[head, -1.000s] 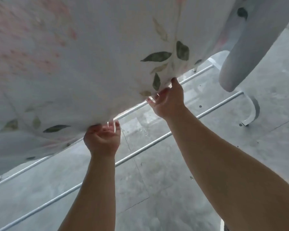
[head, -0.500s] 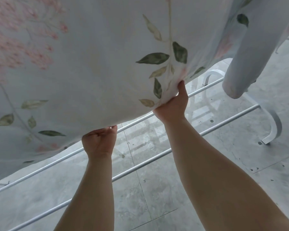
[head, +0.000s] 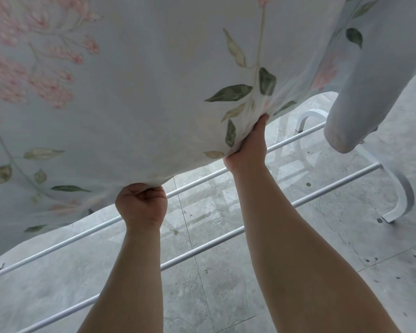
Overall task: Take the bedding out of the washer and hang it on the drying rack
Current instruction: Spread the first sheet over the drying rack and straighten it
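Bedding (head: pixel 154 92) is up in the air: a big pale sheet with pink flowers and green leaves filling the top of the view, above and in front of both hands. Its lower edge runs from low on the left up to the right, pretty much parallel to the two white rails (head: pixel 286 142) of the drying rack (head: pixel 346 181) that cross underneath the forearms.

Left hand (head: pixel 141 203) is a tight fist curled round that edge, sitting lower and closer to the body. Right hand (head: pixel 247 147) is further out and higher, thumb up the near face of the cloth, gripping a bunch of it. Its fingers are tucked behind the fabric so I can't see them. Whatever the top of the sheet hangs from is out of frame, so I can't say if it's over a bar yet.

My guess is the next bit is pulling that edge out along the line of the rails, right hand leading since it's nearer the far end. One thing to watch is a thick rolled fold (head: pixel 346 111) of the same fabric that dangles just right of the right hand, above the rack's curved foot (head: pixel 406 195), and could bunch up there. Grey tiled floor (head: pixel 226 272) is below.
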`<act>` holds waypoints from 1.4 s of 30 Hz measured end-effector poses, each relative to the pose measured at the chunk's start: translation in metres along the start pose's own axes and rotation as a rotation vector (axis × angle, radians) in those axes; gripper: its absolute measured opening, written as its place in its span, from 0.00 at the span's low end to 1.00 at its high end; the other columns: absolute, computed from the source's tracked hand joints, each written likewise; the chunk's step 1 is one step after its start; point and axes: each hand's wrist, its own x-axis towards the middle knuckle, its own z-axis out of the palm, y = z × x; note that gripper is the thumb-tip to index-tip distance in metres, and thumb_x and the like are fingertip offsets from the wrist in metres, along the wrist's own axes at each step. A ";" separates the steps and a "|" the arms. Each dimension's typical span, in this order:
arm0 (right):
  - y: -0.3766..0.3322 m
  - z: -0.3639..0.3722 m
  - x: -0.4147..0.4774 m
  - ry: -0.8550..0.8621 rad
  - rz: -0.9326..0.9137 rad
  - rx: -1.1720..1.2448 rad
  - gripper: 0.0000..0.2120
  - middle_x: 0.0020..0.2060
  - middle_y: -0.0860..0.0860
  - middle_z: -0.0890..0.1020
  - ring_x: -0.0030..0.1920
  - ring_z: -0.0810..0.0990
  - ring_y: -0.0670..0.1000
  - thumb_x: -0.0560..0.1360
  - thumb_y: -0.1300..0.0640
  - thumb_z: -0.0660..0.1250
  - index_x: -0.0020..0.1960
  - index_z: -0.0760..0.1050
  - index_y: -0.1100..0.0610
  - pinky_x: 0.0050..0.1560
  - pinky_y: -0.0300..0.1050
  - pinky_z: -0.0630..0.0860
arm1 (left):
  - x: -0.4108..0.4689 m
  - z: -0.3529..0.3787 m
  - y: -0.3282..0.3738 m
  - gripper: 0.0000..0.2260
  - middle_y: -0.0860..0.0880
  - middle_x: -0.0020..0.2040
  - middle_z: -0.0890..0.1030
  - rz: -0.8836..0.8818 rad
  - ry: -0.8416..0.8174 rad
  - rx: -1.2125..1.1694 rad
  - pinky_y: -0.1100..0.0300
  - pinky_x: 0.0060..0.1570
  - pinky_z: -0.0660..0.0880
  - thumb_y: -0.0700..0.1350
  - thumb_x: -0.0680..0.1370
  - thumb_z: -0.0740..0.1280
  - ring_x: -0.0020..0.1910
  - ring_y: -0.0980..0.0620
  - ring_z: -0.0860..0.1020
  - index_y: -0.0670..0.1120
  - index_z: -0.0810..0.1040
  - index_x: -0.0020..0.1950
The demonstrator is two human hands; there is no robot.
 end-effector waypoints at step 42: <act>0.143 -0.038 -0.062 -0.772 0.578 0.108 0.27 0.74 0.49 0.72 0.77 0.63 0.56 0.75 0.48 0.70 0.73 0.73 0.49 0.75 0.70 0.53 | -0.027 -0.032 0.074 0.11 0.56 0.45 0.83 0.085 0.003 0.172 0.53 0.70 0.65 0.43 0.71 0.69 0.56 0.56 0.78 0.53 0.79 0.52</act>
